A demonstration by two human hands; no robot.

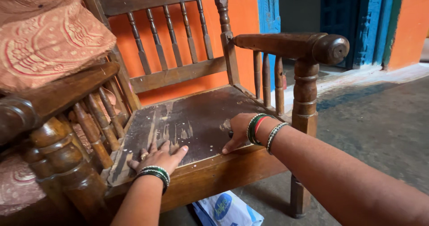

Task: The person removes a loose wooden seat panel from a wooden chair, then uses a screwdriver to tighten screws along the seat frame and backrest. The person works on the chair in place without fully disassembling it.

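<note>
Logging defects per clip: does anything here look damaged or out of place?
Yes. The wooden chair's seat is badly worn, its dark finish peeled into pale streaks and flecks. Both hands press flat on it: left hand, right hand. A white-and-blue bag lies beneath.

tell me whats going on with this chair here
A person has both hands flat on the worn seat of a wooden armchair. The left hand rests near the seat's front left corner, the right hand near its front right. A patterned cushion lies on the left armrest, and a white bag sits on the floor underneath.
</note>
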